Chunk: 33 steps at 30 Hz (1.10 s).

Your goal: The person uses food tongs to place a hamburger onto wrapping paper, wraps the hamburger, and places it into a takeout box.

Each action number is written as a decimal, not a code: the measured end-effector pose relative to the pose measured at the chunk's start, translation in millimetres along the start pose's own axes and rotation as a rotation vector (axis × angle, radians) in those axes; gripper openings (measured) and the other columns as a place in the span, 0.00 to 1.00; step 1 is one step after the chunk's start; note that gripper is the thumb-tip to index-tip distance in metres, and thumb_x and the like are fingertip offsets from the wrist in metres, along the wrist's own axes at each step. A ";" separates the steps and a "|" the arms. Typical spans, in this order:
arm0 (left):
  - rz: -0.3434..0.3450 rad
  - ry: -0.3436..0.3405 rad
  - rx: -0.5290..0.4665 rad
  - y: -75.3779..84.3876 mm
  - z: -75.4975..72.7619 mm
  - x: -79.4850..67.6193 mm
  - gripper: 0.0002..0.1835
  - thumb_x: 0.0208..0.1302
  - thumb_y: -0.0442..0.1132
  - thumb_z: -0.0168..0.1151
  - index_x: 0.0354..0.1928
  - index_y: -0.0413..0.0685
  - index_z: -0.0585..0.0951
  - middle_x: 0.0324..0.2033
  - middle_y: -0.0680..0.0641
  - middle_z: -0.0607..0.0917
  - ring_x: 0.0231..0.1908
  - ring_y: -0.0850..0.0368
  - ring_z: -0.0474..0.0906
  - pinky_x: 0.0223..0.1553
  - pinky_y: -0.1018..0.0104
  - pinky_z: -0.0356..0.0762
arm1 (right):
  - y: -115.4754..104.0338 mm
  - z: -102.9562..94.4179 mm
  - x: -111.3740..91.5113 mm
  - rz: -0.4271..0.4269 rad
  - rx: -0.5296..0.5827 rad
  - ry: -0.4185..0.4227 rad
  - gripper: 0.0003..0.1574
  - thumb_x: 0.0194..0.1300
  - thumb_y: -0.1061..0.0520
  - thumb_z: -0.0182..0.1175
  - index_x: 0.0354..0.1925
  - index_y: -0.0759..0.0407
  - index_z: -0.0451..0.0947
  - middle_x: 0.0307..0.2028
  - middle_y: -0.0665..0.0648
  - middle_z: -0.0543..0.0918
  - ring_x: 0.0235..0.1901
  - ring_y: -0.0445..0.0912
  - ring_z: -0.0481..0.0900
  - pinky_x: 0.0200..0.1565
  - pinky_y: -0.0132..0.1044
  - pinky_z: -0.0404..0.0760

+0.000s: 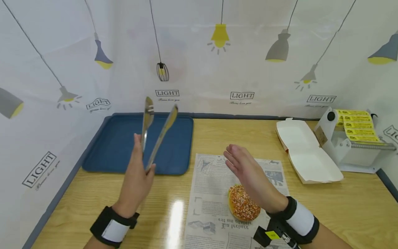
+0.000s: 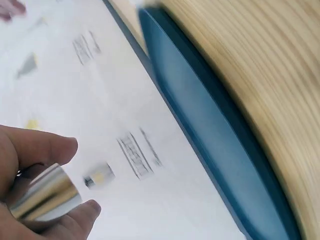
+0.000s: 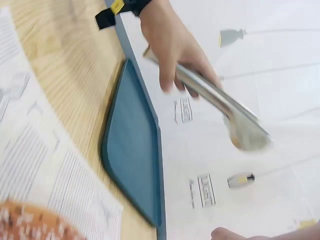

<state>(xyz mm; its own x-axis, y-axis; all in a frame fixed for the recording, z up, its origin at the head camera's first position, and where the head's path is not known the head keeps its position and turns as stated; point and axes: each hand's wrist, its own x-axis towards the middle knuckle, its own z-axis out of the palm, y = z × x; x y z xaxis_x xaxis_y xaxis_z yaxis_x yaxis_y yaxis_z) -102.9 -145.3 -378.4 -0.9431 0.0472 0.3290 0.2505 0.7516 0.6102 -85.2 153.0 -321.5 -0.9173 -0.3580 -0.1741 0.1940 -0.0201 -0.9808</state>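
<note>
Being gripped by left hand (image 1: 135,180): metal tongs (image 1: 162,135), spread, near blue tray (image 1: 115,141). Right hand (image 1: 250,174) is being held straight-fingered near sesame bun (image 1: 244,204).

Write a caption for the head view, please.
Left hand holds spread silver metal tongs; right hand near a round golden seed-topped bun on printed grey paper.

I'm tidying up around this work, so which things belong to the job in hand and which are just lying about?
Likely the job:
metal tongs, in the left hand
sesame-topped bun, near the right hand
newsprint sheet under it

Perhaps just lying about, untouched:
blue tray
open takeout box
dispenser with yellow labels
</note>
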 end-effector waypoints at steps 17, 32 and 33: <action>-0.200 -0.233 0.183 -126.2 -46.3 14.7 0.54 0.57 0.25 0.59 0.72 0.26 0.29 0.70 0.15 0.44 0.66 0.18 0.48 0.62 0.23 0.54 | 27.3 -71.3 -29.3 0.035 -0.066 0.089 0.55 0.73 0.32 0.30 0.76 0.69 0.26 0.77 0.71 0.37 0.76 0.59 0.41 0.78 0.52 0.50; -0.266 -0.372 0.188 -145.7 -51.6 16.5 0.59 0.56 0.33 0.64 0.72 0.24 0.29 0.68 0.12 0.43 0.65 0.16 0.46 0.61 0.21 0.54 | 52.4 -87.2 -40.4 0.062 0.029 0.122 0.53 0.74 0.33 0.31 0.75 0.71 0.33 0.76 0.73 0.42 0.75 0.61 0.44 0.54 0.11 0.73; -0.270 -0.372 0.179 -145.7 -51.7 16.1 0.59 0.56 0.35 0.65 0.72 0.24 0.29 0.68 0.12 0.43 0.65 0.16 0.44 0.61 0.20 0.53 | 53.2 -88.6 -42.4 0.060 0.025 0.122 0.53 0.74 0.33 0.31 0.75 0.71 0.34 0.76 0.73 0.42 0.75 0.61 0.45 0.54 0.11 0.73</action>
<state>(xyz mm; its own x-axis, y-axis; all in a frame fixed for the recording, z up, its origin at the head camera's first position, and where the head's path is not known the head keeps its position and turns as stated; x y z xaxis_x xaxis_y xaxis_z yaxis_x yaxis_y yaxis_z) -143.2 -288.1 -424.7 -0.9914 0.0425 -0.1236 -0.0242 0.8693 0.4936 -66.8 249.8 -374.1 -0.9389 -0.2436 -0.2430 0.2568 -0.0259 -0.9661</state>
